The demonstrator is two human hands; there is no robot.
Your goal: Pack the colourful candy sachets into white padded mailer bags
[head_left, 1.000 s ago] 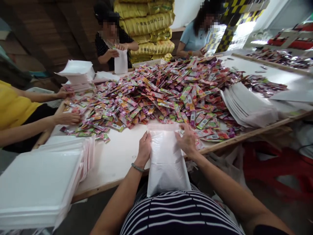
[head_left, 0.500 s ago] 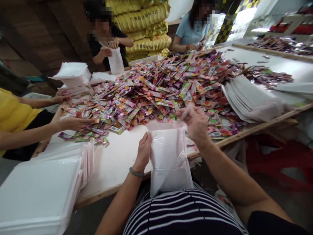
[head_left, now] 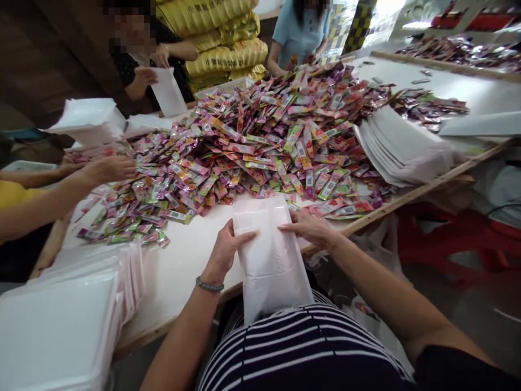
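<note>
A glossy white rectangular envelope (head_left: 273,266) is held just on the wearer's side of a wide heap of small pink, purple and green foil sachets (head_left: 244,141), its top end toward the heap. The person's left hand (head_left: 222,247) pinches one side edge, thumb on the front face and fingers behind. The right hand (head_left: 315,228) pinches the opposite edge near the top; its hidden fingers' spread cannot be told. The heap lies on a white wood-edged table (head_left: 183,271).

Nearer than the heap, to its left, is a thick stack of white envelopes (head_left: 57,320); touching its right side, a fanned pile of white envelopes (head_left: 407,141). At the heap's left edge is a yellow-clad co-worker's hand (head_left: 109,168), fingers together. Beyond the heap, a person in black holds a white packet (head_left: 169,92), a person in light blue (head_left: 299,32) is partly visible, and printed yellow sacks (head_left: 228,57) are piled up.
</note>
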